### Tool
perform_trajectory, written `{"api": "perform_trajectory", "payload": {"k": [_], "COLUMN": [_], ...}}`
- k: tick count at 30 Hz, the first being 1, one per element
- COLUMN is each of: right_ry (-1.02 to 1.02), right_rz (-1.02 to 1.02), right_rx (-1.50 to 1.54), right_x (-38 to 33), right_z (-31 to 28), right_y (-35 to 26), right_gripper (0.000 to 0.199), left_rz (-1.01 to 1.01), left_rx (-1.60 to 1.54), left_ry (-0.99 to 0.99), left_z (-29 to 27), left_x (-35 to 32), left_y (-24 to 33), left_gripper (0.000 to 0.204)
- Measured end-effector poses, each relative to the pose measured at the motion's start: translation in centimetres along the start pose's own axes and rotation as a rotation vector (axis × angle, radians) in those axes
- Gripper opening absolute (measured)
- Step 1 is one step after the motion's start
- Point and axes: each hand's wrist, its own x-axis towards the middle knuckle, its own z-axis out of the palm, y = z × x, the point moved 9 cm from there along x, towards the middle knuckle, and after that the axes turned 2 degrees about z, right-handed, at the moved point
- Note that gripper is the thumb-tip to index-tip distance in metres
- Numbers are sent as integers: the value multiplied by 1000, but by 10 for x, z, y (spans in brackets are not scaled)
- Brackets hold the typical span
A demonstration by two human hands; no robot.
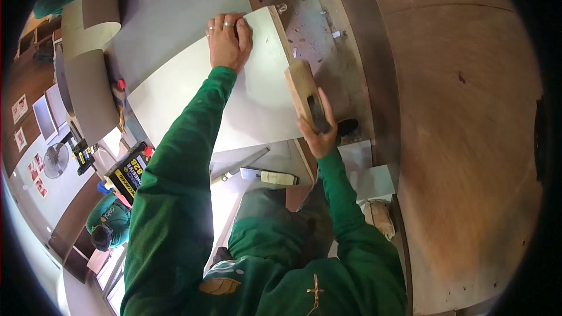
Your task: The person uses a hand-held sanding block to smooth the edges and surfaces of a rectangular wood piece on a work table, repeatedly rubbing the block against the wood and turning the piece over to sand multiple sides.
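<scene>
A pale, white-faced panel (263, 88) lies in front of me, with a light wooden strip along its right edge. My left hand (230, 44) is at its far edge, fingers bent over that edge and thumb on the face; two fingers wear rings. On the panel's right edge my right hand (320, 126) grips a wooden hand plane (302, 85). The tool has a long block body with a dark opening, slightly blurred by motion. Its underside is hidden.
A putty-knife-like tool with a pale handle (278, 178) and a grey metal strip (249, 162) lie nearer me. Left stand a yellow-and-black can (126, 174) and curled sheets (96, 96). Another person (109, 222) is at lower left. A large brown board (462, 129) stands right; scraps litter the floor (301, 6).
</scene>
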Motion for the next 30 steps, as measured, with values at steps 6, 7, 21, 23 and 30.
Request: {"api": "perform_trajectory", "payload": {"k": [6, 7, 21, 23, 30], "right_ry": [15, 18, 42, 30, 188], "right_rz": [-74, -66, -73, -126, -275], "right_rx": [278, 226, 132, 145, 30], "right_x": [92, 125, 27, 48, 255], "right_z": [47, 61, 21, 32, 56], "right_y": [-11, -28, -6, -8, -58], "right_gripper": [81, 79, 78, 77, 75], "left_rz": [4, 0, -18, -16, 40], "left_rx": [-5, 3, 34, 30, 3], "left_ry": [12, 9, -31, -19, -26], "left_z": [-3, -4, -2, -5, 19], "left_x": [1, 0, -2, -4, 3], "left_y": [4, 1, -1, -1, 15], "left_gripper": [19, 19, 20, 20, 20]}}
